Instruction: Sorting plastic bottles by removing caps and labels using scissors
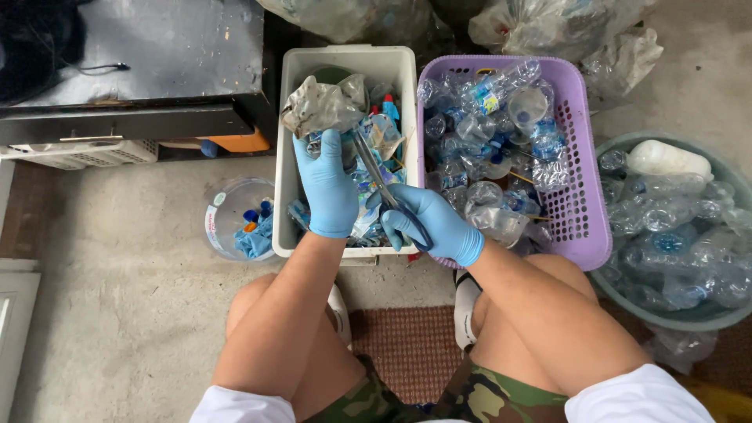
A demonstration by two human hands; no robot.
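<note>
Surface: grey concrete floor [133, 313], with a brown ribbed mat [407, 348] at lower centre between the person's feet. Upper left of the frame: a dark, scuffed low cabinet top [157, 55]. Along the top edge: clear plastic sacks [548, 23] of crushed bottles.

Containers: white rectangular plastic bin [309, 66], centre, holds torn blue-and-white label scraps. Purple perforated plastic basket [576, 157], right of it and touching, holds crushed clear plastic bottles. Grey-green round tub [697, 317], far right, holds more clear bottles and one white one. Small clear round jar [235, 211], left of the bin, holds blue and orange caps.

Hands, both in blue disposable gloves, over the white bin. Left hand [327, 188]: grip clamped on a crumpled clear plastic bottle [323, 106], held above the bin's upper half; the bottle looks flattened, greyish and wrinkled. Right hand [431, 223]: grip closed around the handles of grey metal scissors [384, 184], blades pointing up-left toward the bottle, tips near the left hand's fingers.
</note>
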